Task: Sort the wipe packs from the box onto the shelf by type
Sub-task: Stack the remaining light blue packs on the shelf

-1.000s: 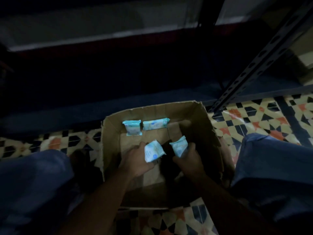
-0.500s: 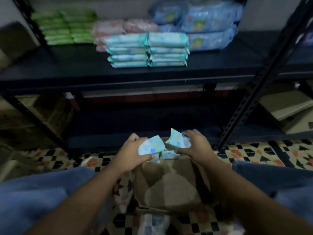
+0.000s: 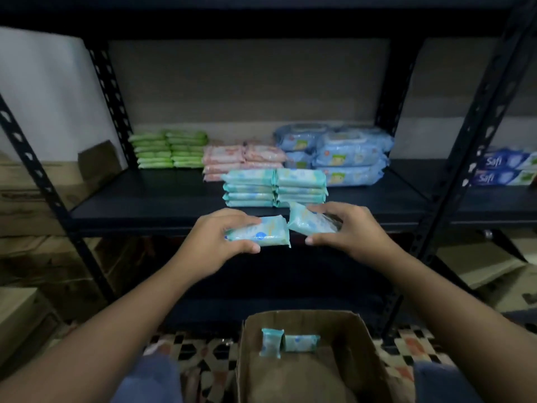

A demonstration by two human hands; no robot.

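Dark metal shelf (image 3: 162, 205) already carries green, pink, blue and teal stacks (image 3: 274, 188). Your left hand (image 3: 216, 239) and right hand (image 3: 347, 230) each grip a teal pack; two packs (image 3: 287, 342) remain in the box (image 3: 364, 338).

A dark metal shelf (image 3: 162, 199) with perforated uprights is being shown at chest height. Four groups of wipe packs are being carried on it. Near its back left corner, green packs (image 3: 170, 149) are being kept in two side-by-side stacks. Just right of them, along the back edge, pink packs (image 3: 244, 158) are being stacked. Larger blue packs (image 3: 345, 155) are being piled toward the back right. In front of the pink packs, near the front edge, teal packs (image 3: 276, 189) are being held in two touching stacks. Below, on the patterned tiled floor (image 3: 203, 353), a cardboard box (image 3: 366, 344) is being supported.
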